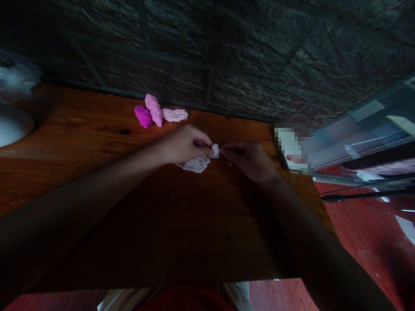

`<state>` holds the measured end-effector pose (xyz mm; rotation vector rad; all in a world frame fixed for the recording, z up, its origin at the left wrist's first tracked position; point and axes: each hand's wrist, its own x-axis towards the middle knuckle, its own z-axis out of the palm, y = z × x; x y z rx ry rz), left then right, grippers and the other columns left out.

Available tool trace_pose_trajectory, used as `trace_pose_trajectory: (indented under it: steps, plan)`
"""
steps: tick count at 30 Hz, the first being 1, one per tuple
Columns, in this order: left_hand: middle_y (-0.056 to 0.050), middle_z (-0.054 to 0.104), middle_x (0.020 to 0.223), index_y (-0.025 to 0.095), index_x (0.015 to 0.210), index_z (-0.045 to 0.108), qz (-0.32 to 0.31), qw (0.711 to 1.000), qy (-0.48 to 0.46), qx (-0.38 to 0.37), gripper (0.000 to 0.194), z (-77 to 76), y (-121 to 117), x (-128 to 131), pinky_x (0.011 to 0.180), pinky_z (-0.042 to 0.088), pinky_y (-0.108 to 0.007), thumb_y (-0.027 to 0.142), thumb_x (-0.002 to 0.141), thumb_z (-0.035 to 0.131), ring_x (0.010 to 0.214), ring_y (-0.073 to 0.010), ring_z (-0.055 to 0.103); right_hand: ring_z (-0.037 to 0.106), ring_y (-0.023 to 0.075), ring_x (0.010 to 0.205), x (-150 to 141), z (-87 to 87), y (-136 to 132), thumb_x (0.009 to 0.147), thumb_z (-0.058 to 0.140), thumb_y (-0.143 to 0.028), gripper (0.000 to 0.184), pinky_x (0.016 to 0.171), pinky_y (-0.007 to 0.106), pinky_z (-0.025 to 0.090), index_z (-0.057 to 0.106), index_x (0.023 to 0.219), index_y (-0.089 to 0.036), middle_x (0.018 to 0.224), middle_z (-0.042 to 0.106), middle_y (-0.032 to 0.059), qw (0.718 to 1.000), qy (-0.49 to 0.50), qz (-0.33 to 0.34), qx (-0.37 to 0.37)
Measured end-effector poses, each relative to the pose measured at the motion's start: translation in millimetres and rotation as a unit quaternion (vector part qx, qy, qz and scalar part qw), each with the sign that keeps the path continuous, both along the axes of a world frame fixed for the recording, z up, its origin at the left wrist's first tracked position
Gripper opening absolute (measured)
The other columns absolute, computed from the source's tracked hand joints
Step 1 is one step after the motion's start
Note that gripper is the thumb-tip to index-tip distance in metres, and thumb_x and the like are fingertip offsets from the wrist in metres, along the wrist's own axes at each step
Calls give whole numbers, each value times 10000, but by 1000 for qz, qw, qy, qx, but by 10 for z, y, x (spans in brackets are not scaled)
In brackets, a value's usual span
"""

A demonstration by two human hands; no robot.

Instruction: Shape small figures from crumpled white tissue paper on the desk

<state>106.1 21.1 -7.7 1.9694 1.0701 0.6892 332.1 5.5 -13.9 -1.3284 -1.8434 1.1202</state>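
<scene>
A small white crumpled lump (pixel 215 151) is between my two hands, low over the wooden table. My left hand (pixel 180 144) pinches it from the left with thumb and forefinger. From the right, the closed fingertips of my right hand (pixel 251 160) meet its edge. Below my left hand lies a thin, wrinkled whitish sheet (pixel 195 164), partly covered by the hand; I cannot tell whether it is plastic or paper. Three wrinkled, soft-looking lumps lie together near the wall: a magenta lump (pixel 143 116), a pink lump (pixel 153 109) and a pale pink lump (pixel 175 115).
A dark stone-patterned wall (pixel 181 52) borders the wooden table (pixel 181 216) at the back. A white box (pixel 290 149), partly blurred out, stands at the right edge beside a clear panel (pixel 363 125). A white rounded object (pixel 14 125) and clear plastic (pixel 19 77) are at far left.
</scene>
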Motion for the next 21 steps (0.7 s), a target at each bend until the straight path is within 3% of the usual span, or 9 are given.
trace_pose_trajectory:
  steps: [6,11,21]
  plan:
    - [-23,792,726,200,889,850,-2,1000,-6,-16,165,18,1,7,524,412,-227,300,815,741,569,-147,651,578,123,554,61,81,2,879,730,-443,293,552,260,433,821,937,-170,644,700,5,1000,14,-4,-17]
    - [-31,805,764,202,896,848,2,1000,-4,-17,172,13,1,8,543,434,-234,305,812,740,591,-150,663,612,136,603,111,98,29,829,783,-419,262,566,267,458,815,923,-176,736,750,27,998,47,-50,-10]
    - [-14,761,714,161,900,843,3,999,8,-49,223,41,8,8,546,395,-224,339,814,740,580,-121,602,654,141,595,22,-17,2,894,714,-327,201,606,279,480,812,978,-173,715,749,26,998,-22,-8,55]
